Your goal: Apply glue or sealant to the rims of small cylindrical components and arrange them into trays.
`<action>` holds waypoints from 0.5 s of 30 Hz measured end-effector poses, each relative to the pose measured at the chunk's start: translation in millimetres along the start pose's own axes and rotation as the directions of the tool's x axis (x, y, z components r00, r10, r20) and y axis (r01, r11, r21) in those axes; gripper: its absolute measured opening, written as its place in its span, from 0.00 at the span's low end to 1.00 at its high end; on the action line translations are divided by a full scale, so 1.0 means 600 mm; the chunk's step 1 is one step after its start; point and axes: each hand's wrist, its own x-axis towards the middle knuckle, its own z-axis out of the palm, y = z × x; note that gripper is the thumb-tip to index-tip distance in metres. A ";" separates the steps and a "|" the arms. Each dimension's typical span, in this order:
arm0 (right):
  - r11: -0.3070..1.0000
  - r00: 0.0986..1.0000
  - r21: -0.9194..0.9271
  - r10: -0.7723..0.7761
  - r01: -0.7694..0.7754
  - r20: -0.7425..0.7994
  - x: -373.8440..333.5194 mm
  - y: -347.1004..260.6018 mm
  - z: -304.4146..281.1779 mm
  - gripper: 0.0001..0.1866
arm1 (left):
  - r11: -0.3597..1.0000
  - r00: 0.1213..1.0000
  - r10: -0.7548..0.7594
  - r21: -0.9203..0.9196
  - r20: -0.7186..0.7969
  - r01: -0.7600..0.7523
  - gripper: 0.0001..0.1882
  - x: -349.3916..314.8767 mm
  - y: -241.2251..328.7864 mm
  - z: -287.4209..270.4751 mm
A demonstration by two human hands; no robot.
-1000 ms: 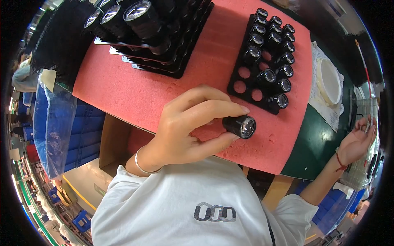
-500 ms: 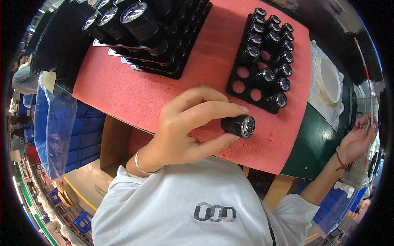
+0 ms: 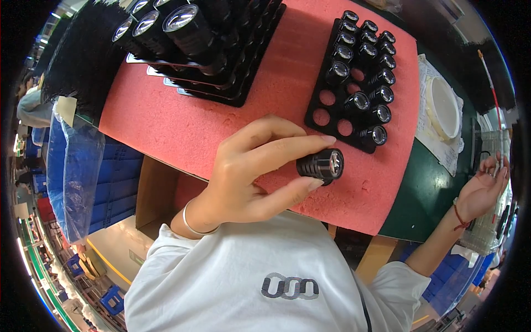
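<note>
My left hand [image 3: 249, 171] grips a short black flashlight head [image 3: 318, 166] with a clear lens at its right end, held between the thumb and fingers above the pink foam mat [image 3: 271, 83]. Out at the far right, my right hand [image 3: 482, 191] is palm up with its fingers curled together, beside a clear plastic box [image 3: 484, 232]; what is in its fingers, if anything, is too small to make out. Beyond the left hand lies a black tray [image 3: 316, 105] with holes, most of them filled with similar lens heads standing upright; several holes show bare pink foam.
At the back left rises a stack of black trays [image 3: 238, 99] bearing larger lens heads. A white round lid [image 3: 442, 108] lies on paper on the green table [image 3: 412, 205] to the right. Blue crates [image 3: 119, 182] lined with plastic stand at the left.
The flashlight head has turned in my left fingers, so its lens faces more to the right and shows narrower. My right hand looks still.
</note>
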 end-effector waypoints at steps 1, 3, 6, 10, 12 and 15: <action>1.000 1.000 0.000 0.000 0.000 0.000 0.000 0.000 -0.001 0.16 | 1.000 1.000 0.000 0.000 0.001 0.000 0.20 0.000 0.000 0.000; 1.000 1.000 0.004 -0.001 0.001 -0.001 0.000 0.001 -0.001 0.16 | 1.000 1.000 0.005 -0.009 -0.002 -0.005 0.19 0.001 0.000 -0.001; 1.000 1.000 0.000 -0.003 0.003 -0.004 0.000 -0.001 0.000 0.16 | 0.998 1.000 -0.011 -0.063 -0.018 0.010 0.18 -0.001 0.000 0.000; 1.000 1.000 -0.002 -0.003 0.003 -0.001 0.002 -0.001 -0.002 0.16 | 0.998 1.000 -0.002 -0.069 -0.007 0.001 0.17 -0.001 -0.004 -0.002; 1.000 1.000 -0.004 -0.002 0.002 -0.007 0.001 -0.002 0.000 0.16 | 0.997 1.000 0.000 -0.077 -0.013 -0.001 0.16 -0.001 -0.003 -0.001; 1.000 1.000 -0.007 -0.003 0.003 -0.011 -0.001 -0.002 0.002 0.16 | 0.997 1.000 -0.011 -0.082 0.007 0.012 0.16 -0.001 -0.003 -0.002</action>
